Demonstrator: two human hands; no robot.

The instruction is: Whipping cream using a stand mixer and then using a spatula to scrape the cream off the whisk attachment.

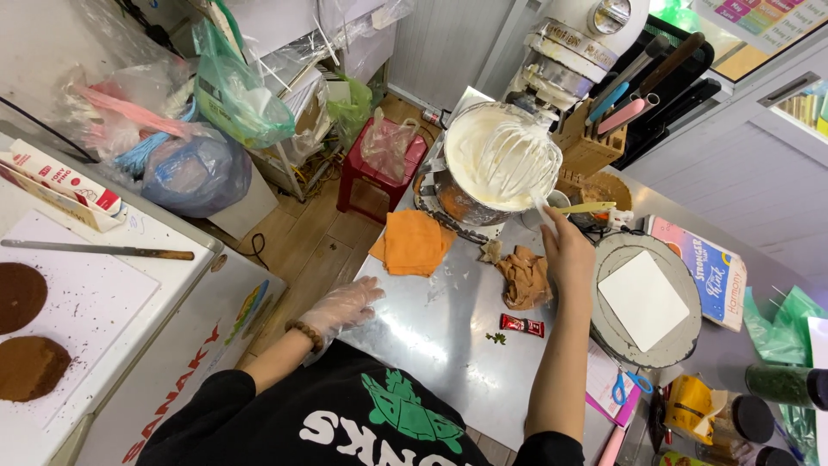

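My left hand (349, 304) wears a clear plastic glove and rests with fingers spread on the near-left edge of the steel table (440, 345), holding nothing. My bare right hand (567, 252) reaches up to the near rim of a metal mixing bowl (461, 203). Its fingertips are closed by something thin and white there, and I cannot tell what it is. The bowl is full of white cream with a wire whisk (511, 160) standing in it, under the stand mixer's head (582, 43).
An orange cloth (414, 242), crumpled brown paper (524, 276) and a small red packet (522, 325) lie on the table. A turntable (604, 332) with a white board sits right. Behind it stands a knife block (591, 142). Two chocolate cake layers (30, 367) and a long knife (95, 250) lie left.
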